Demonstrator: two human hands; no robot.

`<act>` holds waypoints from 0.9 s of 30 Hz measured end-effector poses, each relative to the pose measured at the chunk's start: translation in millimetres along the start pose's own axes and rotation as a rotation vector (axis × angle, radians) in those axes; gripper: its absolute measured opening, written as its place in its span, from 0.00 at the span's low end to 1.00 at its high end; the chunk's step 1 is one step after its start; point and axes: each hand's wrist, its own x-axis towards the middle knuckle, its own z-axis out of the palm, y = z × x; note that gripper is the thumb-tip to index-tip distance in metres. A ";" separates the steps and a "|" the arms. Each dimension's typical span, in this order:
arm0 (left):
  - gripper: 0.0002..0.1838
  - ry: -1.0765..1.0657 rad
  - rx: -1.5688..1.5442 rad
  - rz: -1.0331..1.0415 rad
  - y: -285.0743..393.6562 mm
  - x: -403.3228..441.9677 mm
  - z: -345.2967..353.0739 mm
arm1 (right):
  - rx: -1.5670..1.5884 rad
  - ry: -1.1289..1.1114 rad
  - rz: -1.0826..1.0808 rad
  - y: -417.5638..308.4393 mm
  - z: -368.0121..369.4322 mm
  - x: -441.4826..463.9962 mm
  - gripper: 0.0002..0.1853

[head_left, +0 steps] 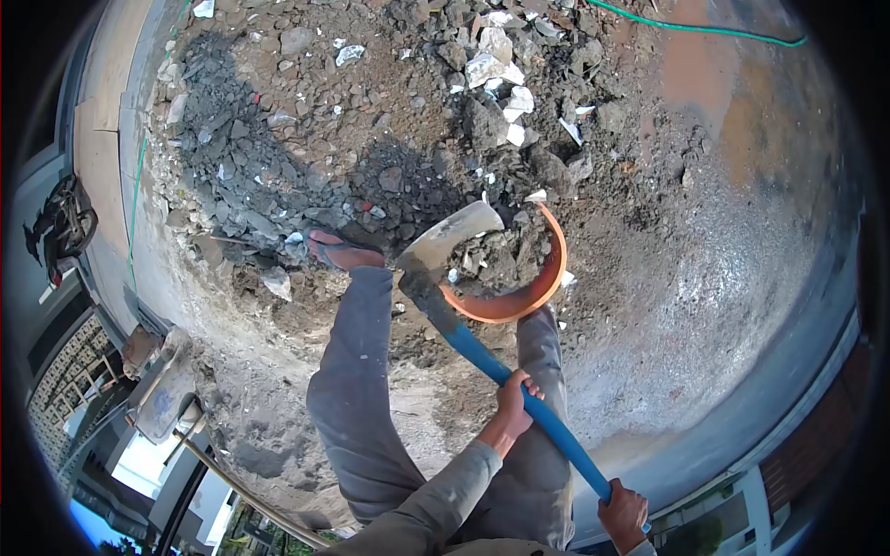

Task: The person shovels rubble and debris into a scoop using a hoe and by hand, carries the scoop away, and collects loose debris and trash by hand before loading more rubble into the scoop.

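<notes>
My left hand (515,408) is wrapped round the middle of a hoe's blue handle (477,352). Lower right, my right hand (627,513) grips the same handle near its end. The hoe's wide metal blade (452,236), smeared with dirt, lies at the left side of an orange basin (547,295); whether it touches the rim I cannot tell. Soil and broken lumps (508,262) fill part of the basin, which rests on the ground just beyond my right leg. My left foot in a sandal (343,251) stands on the rubble, left of the blade.
A heap of soil, grey rubble (246,148) and white broken chunks (496,69) spreads ahead. A green hose (700,33) crosses at the upper right, beside wet paving (732,269). At the left are a parked motorbike (63,227) and a wheelbarrow (165,398).
</notes>
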 end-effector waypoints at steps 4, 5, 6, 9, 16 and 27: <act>0.09 -0.118 -0.039 0.195 75.4 -8.1 23.4 | 0.079 0.155 -0.201 -34.5 -1.1 48.0 0.11; 0.08 -0.124 -0.024 0.276 116.0 -13.6 40.2 | 0.095 0.203 -0.268 -59.1 -6.4 68.9 0.10; 0.09 -0.227 -0.009 0.328 159.7 -2.3 44.1 | 0.158 0.247 -0.330 -92.8 -20.1 87.9 0.11; 0.10 -0.154 0.091 0.558 298.4 7.9 84.5 | 0.269 0.297 -0.498 -197.5 -59.3 127.9 0.12; 0.11 0.529 0.744 0.684 327.0 47.8 98.1 | 0.600 -0.001 -0.600 -251.1 -20.3 119.3 0.17; 0.14 0.247 0.191 0.085 82.3 22.6 -2.7 | 0.119 -0.027 -0.156 -72.6 0.7 -3.3 0.12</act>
